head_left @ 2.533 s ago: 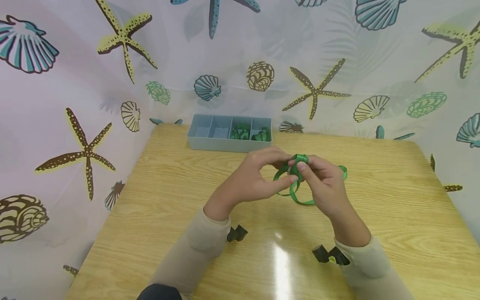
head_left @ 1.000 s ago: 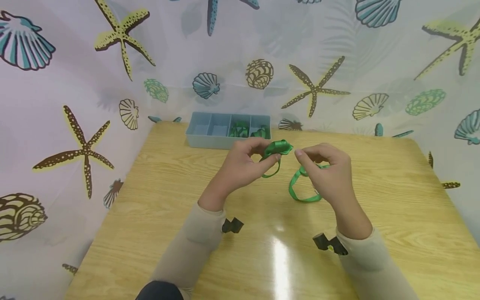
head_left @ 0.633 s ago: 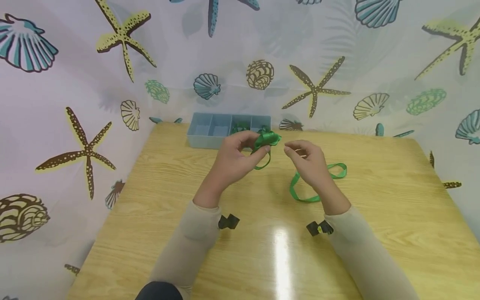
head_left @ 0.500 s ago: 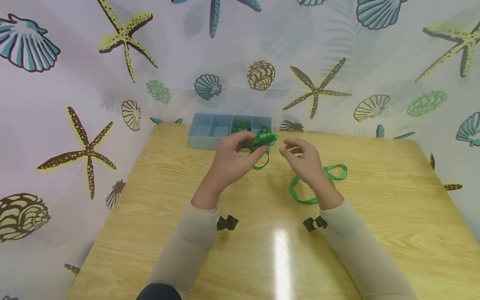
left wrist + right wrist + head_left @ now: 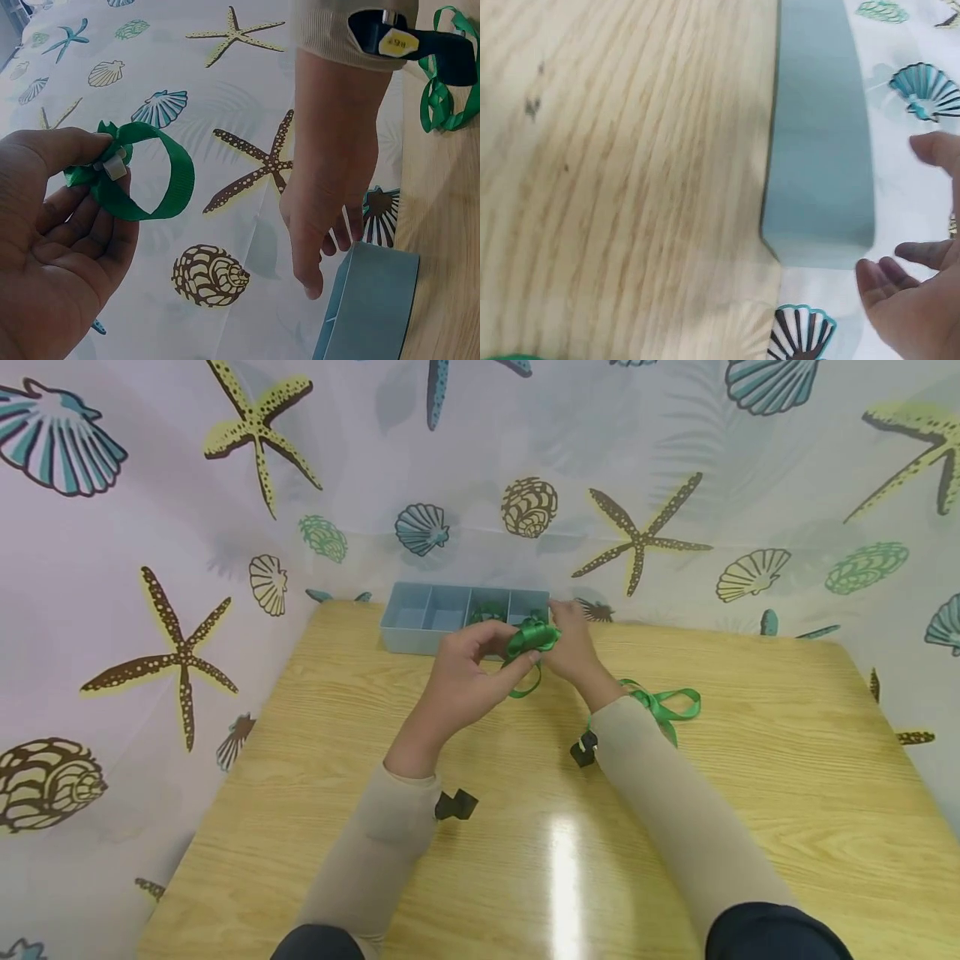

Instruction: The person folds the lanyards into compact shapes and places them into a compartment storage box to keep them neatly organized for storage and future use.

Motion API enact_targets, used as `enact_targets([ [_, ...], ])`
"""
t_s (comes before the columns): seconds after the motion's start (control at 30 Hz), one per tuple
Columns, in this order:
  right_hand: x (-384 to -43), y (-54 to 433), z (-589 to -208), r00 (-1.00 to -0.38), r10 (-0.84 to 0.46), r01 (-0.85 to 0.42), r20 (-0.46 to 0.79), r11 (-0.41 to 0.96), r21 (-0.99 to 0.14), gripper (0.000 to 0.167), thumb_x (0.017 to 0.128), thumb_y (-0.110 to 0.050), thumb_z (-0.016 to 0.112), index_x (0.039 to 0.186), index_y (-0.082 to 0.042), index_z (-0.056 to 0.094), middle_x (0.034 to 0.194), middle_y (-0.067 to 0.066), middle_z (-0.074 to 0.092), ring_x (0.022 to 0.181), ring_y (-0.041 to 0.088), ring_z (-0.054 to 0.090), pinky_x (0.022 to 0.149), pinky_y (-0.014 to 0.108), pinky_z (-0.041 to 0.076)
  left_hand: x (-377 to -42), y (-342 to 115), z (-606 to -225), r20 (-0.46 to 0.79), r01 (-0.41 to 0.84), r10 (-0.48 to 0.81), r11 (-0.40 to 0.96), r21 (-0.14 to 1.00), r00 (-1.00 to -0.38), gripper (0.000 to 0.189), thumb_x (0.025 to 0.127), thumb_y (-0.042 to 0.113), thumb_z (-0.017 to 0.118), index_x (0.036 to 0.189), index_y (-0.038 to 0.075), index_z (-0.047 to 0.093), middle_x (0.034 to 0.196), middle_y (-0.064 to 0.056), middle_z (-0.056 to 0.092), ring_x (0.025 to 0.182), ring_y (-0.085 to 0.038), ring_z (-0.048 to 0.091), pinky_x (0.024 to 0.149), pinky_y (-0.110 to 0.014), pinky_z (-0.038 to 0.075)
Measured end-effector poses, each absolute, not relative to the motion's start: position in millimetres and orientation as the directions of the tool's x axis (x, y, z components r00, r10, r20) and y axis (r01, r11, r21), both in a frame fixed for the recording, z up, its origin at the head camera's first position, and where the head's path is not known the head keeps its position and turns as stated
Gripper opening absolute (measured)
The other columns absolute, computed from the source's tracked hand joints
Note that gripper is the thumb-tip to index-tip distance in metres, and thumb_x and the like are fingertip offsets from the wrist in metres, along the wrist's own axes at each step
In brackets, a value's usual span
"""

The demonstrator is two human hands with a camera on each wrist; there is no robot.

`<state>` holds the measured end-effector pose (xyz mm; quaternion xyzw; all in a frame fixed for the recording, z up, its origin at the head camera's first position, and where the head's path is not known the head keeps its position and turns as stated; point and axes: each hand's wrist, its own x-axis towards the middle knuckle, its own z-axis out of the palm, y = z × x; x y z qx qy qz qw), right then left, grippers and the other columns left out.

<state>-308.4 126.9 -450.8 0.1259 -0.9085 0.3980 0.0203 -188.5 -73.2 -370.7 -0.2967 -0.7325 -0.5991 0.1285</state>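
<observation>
In my left hand (image 5: 468, 672) I pinch a folded green ribbon bow (image 5: 534, 637) between thumb and fingers. A loop of ribbon (image 5: 182, 176) hangs off it, and a small white piece (image 5: 115, 165) sits at its middle in the left wrist view. My right hand (image 5: 572, 647) is at the right end of a blue-grey divided box (image 5: 420, 642), its fingers spread and holding nothing in the right wrist view. Green ribbon pieces (image 5: 489, 612) lie in the box's two right compartments, partly hidden behind the bow and left hand.
A long loose green ribbon (image 5: 678, 706) lies on the wooden table (image 5: 765, 777), partly covered by my right forearm. A cloth printed with shells and starfish (image 5: 465, 460) hangs behind the box and along the sides.
My right hand let go of the bow, moved off it, and reached forward to the box's right end. The left hand shifted left with the bow; the long ribbon now lies on the table.
</observation>
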Motion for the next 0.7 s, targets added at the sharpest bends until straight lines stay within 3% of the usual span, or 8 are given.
enact_targets([
  [0.3, -329.8, 122.2, -477.1, -0.962, -0.228, -0.263, 0.148, 0.637, -0.725, 0.093, 0.102, -0.037, 0.067, 0.168, 0.005, 0.016, 0.165, 0.033, 0.014, 0.155, 0.052, 0.009, 0.124, 0.068, 0.024, -188.7, -73.4, -372.5, 0.544, 0.589, 0.279, 0.111, 0.800, -0.791, 0.013, 0.093, 0.000, 0.080, 0.105, 0.001, 0.076, 0.100, -0.010, 0.077, 0.089, -0.016, 0.074, 0.085, -0.037, 0.063],
  [0.5, -338.2, 121.7, -490.1, -0.960, -0.222, -0.275, 0.173, 0.610, -0.743, 0.098, 0.099, -0.036, 0.066, 0.168, 0.004, 0.010, 0.167, 0.032, 0.008, 0.153, 0.050, 0.014, 0.123, 0.067, 0.026, -190.6, -74.9, -374.0, 0.542, 0.587, 0.279, 0.109, 0.802, -0.792, 0.013, 0.093, 0.004, 0.080, 0.105, 0.003, 0.076, 0.100, -0.009, 0.078, 0.089, -0.015, 0.074, 0.085, -0.036, 0.063],
  [0.7, -346.1, 118.1, -494.4, -0.967, -0.220, -0.240, 0.129, 0.621, -0.746, 0.100, 0.102, -0.037, 0.063, 0.169, 0.003, 0.001, 0.169, 0.030, 0.003, 0.155, 0.049, 0.009, 0.126, 0.065, 0.022, -192.8, -76.9, -375.5, 0.536, 0.578, 0.265, 0.113, 0.808, -0.801, 0.013, 0.093, 0.006, 0.081, 0.105, 0.004, 0.076, 0.100, -0.007, 0.077, 0.089, -0.014, 0.074, 0.085, -0.035, 0.063],
])
